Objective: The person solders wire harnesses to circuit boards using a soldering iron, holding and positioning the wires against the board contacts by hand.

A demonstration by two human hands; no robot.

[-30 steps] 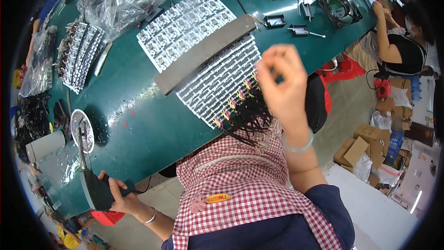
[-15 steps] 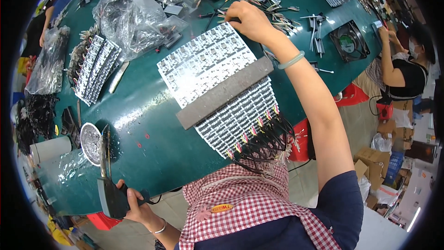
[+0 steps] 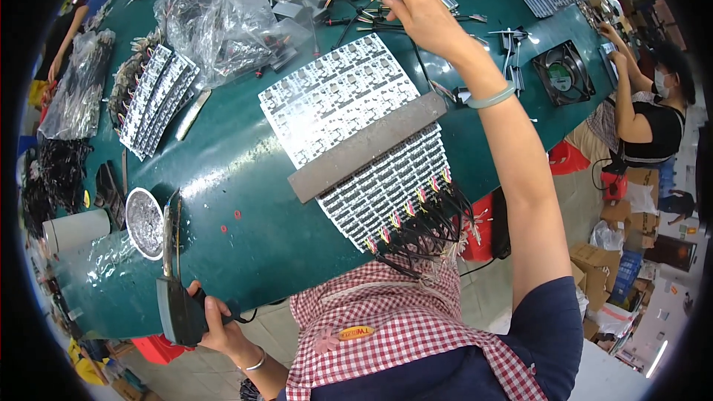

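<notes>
Head view: your left hand (image 3: 217, 330) grips the dark soldering gun (image 3: 175, 313) at the tabletop's (image 3: 252, 260) near left edge, its metal tip pointing far, by the right rim of the round dish (image 3: 128, 221); can't tell whether they touch. Your right hand (image 3: 425, 18) reaches to the far side, thumb and fingertips drawn close by loose wires (image 3: 356, 13); can't tell if one is pinched. White circuit boards (image 3: 338, 93) lie mid-tabletop, a grey bar (image 3: 368, 147) across them, black cables (image 3: 427, 221) with coloured ends along their near edge. Handling, as I judge it: treat the tip as hot, well clear of the cables; single out one wire, gripping its sleeve, not the bare end; leave the bar seated so the boards don't slip.
</notes>
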